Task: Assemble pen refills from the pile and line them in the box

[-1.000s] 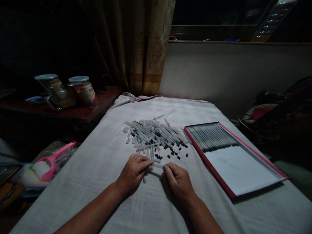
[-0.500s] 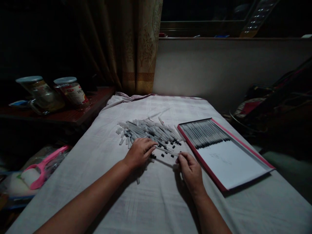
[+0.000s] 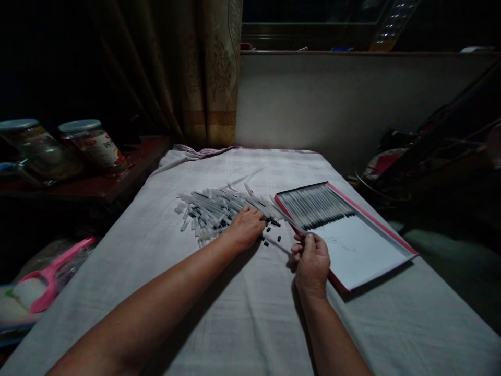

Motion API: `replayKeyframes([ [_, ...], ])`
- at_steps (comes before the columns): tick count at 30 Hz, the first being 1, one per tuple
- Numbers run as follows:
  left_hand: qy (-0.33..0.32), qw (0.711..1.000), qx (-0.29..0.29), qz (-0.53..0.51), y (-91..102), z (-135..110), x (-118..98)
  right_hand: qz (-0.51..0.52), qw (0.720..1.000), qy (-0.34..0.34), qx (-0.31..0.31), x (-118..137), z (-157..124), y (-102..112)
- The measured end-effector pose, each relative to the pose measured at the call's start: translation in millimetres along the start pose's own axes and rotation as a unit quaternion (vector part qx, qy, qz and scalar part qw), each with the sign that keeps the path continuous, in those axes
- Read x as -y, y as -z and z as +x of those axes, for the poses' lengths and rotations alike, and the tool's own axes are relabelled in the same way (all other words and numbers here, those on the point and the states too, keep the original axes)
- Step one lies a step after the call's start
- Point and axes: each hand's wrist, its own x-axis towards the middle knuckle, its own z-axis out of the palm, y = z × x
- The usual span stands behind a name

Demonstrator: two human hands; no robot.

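A heap of clear pen tubes (image 3: 213,208) with small black caps (image 3: 270,225) scattered beside it lies on a white cloth-covered table (image 3: 242,308). My left hand (image 3: 247,227) rests on the near right side of the heap, fingers curled among the tubes and caps. My right hand (image 3: 312,258) is closed in a pinch on one thin pen tube (image 3: 282,244), held just left of the near edge of a red-rimmed tray (image 3: 376,222). Inside the tray, a row of several finished pens (image 3: 313,207) lies at the far end.
Two lidded jars (image 3: 92,138) stand on a dark wooden side table (image 3: 78,183) at the left. A pink-handled tool (image 3: 47,277) lies low at the left. A curtain (image 3: 211,78) and pale wall stand behind the table; dark bags (image 3: 422,151) are piled at the right.
My left hand moved forward from the near edge into the heap. My right hand carried the tube rightward to the tray's near edge. The view has shifted to the right.
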Motion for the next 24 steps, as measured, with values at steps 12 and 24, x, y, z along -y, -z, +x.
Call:
replayKeyframes([
  [12,0.019,0.993,-0.108,-0.036,6.4,-26,13,0.011,1.000,0.008,0.004,0,-3,1],
  [24,0.138,0.973,-0.161,-0.089,12.8,-98,74,0.024,0.999,-0.024,0.011,-3,-1,0],
])
